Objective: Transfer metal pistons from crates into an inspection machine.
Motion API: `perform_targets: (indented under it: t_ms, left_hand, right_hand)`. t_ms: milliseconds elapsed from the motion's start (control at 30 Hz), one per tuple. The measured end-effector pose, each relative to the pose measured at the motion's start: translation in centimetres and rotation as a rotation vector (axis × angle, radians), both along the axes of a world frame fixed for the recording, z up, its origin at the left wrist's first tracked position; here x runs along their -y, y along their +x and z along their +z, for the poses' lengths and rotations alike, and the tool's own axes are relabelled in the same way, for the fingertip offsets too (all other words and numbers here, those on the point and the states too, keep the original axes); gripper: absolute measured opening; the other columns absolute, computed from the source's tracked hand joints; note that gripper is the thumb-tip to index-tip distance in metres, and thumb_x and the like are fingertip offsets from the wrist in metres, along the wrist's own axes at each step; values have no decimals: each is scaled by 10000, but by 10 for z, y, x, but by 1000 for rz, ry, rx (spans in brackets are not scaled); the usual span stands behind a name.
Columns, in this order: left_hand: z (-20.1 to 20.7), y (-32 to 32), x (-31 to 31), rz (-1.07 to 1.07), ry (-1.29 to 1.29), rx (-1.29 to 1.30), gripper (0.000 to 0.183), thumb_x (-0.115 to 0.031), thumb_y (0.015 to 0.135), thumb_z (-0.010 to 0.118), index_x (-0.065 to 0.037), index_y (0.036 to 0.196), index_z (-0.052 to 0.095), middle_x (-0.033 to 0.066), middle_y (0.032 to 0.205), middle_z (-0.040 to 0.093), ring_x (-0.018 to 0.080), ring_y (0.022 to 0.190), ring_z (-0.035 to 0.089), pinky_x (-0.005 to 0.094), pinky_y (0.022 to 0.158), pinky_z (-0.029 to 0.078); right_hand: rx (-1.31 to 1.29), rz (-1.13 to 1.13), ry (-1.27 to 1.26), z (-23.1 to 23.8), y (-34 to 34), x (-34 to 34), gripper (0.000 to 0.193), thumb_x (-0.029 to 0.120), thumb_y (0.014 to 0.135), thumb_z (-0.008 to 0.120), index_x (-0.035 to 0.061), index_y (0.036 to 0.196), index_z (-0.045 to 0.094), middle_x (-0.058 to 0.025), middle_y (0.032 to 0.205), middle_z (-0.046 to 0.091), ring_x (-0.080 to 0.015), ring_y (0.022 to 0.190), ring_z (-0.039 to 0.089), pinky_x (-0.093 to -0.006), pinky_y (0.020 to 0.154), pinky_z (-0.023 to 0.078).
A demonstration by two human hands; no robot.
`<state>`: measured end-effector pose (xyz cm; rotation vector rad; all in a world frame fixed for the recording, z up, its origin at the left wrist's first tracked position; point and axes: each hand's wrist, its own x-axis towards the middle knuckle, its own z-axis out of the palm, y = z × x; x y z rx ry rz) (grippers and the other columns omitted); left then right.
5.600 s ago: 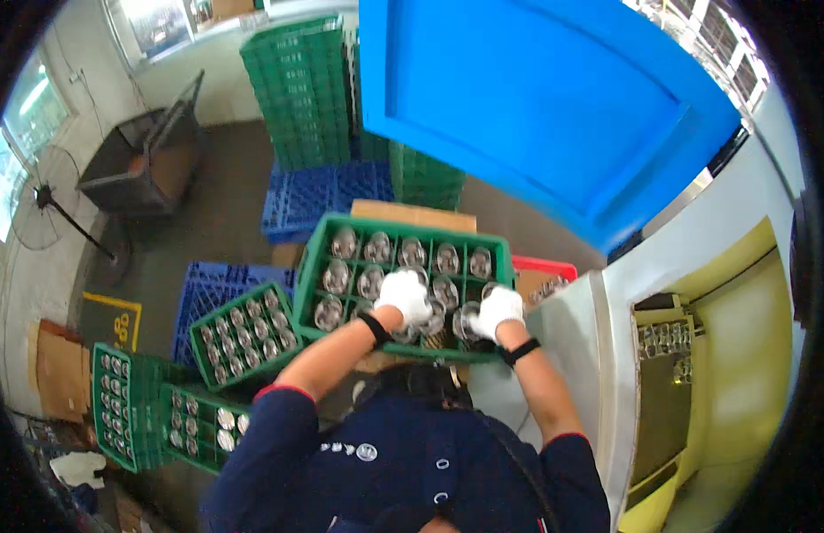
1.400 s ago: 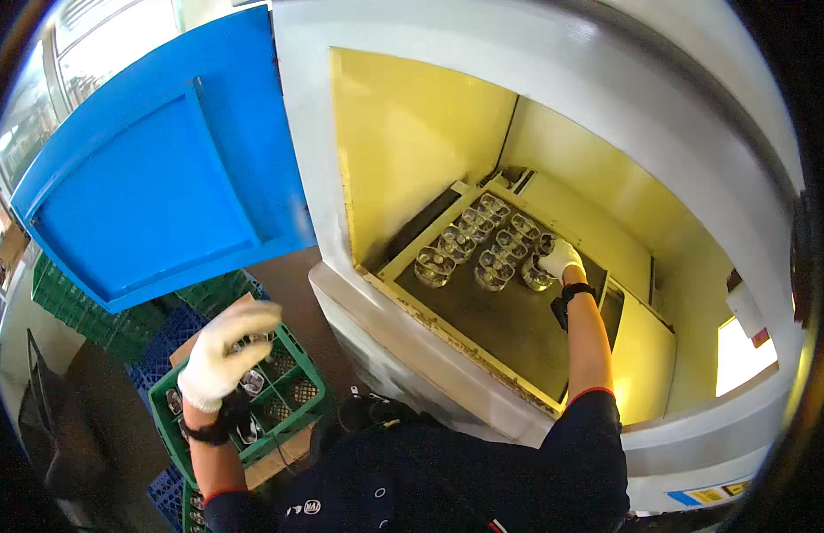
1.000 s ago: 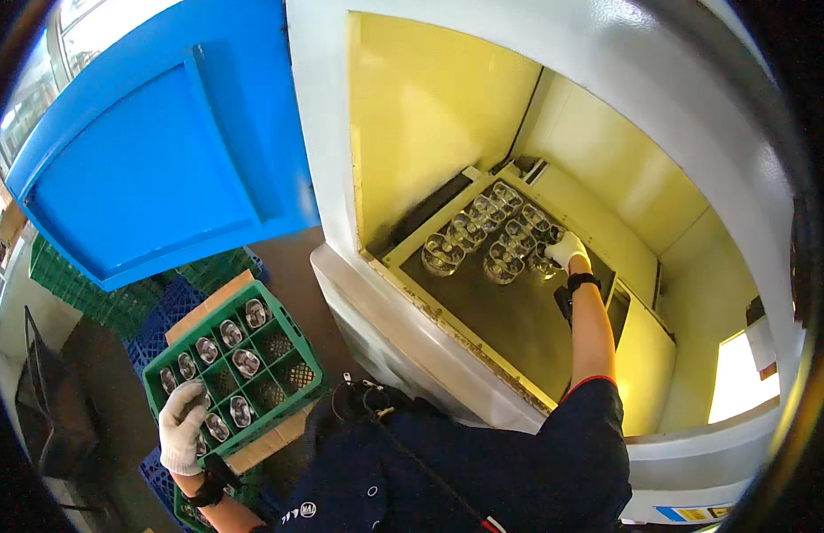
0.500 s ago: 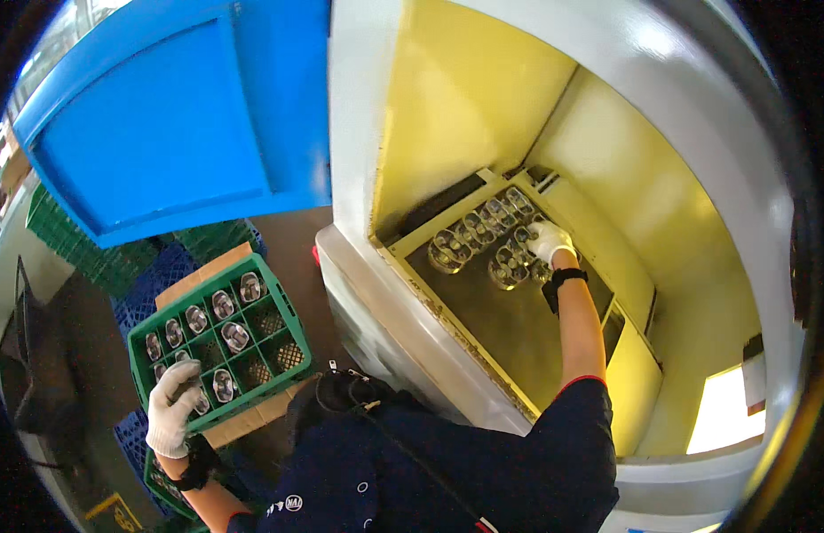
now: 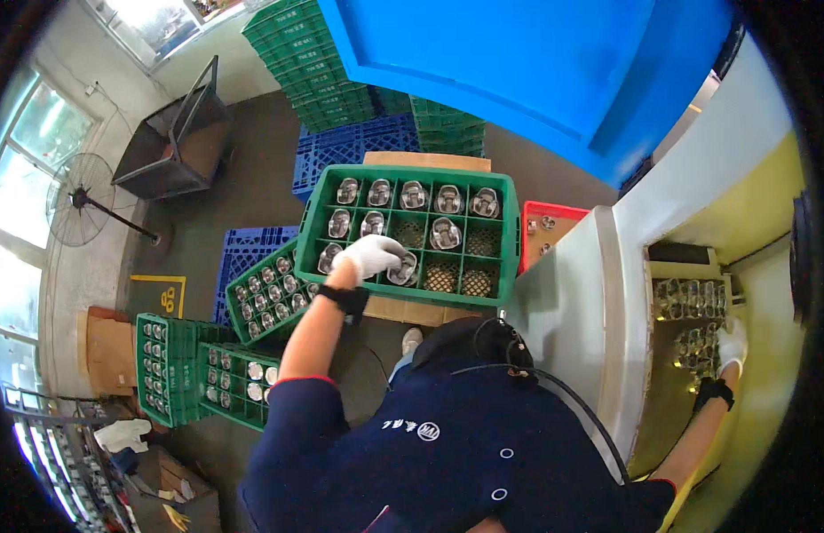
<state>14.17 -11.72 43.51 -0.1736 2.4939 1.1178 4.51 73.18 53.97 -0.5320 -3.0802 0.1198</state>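
My left hand (image 5: 376,256), in a white glove, reaches into a green divided crate (image 5: 515,222). Its fingers curl onto a metal piston (image 5: 401,270) standing in a cell of the near row. More shiny pistons (image 5: 413,195) fill the far row, and several cells at the right hold none. At the far right, my gloved right hand (image 5: 732,344) is inside a yellow-walled machine cabinet (image 5: 767,293). It rests at the right end of the nearer of two groups of pistons (image 5: 696,346); its fingertips are too unclear to show a grip. The farther group (image 5: 690,298) stands just behind.
A blue door panel (image 5: 518,53) hangs open beyond the crate. Below left stand more piston crates (image 5: 272,298), near stacked green crates (image 5: 310,67) and blue pallets (image 5: 359,142). A red tray (image 5: 554,222) sits beside the cabinet. A fan (image 5: 79,197) and cart (image 5: 177,147) are at left.
The view has swung left, bringing the crate to the middle. My left hand has shifted right onto a neighbouring piston in the near row. My right hand stays among the cabinet's pistons.
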Motion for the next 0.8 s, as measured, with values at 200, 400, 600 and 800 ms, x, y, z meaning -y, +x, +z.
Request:
perform_targets:
  t_ms: [200,400,600,800]
  left_hand:
    - [-91,-46,-44,-292,-603,-25,263,-205,815,580,-50,922,763,232,989,710,399,926,695,463,805,559]
    - [-119,-48,-15,-242,-455,-153,238,-248,790,633,-46,856,740,230,910,702,427,894,663,473,800,539]
    - [1,-54,-16,-17,341,52,243,26,761,674,25,1000,720,71,913,724,151,755,684,269,696,549]
    - [162,-95,-121,-559,353,-381,234,-30,791,670,17,1016,715,33,812,663,95,766,601,269,741,506]
  right_hand:
    - [-232,37,137,83,65,133,513,205,869,670,68,1352,563,-179,1472,483,-338,1374,438,-389,1154,326]
    - [-559,-15,187,127,146,207,384,202,831,698,121,1204,653,-115,1387,570,-307,1274,538,-369,1075,426]
    - [-572,-294,120,123,220,184,335,236,827,650,133,1144,686,-103,1368,584,-316,1247,552,-375,1039,452]
    - [-454,-321,-44,96,220,172,365,261,816,639,102,1141,692,-136,1279,631,-333,1157,599,-386,992,475]
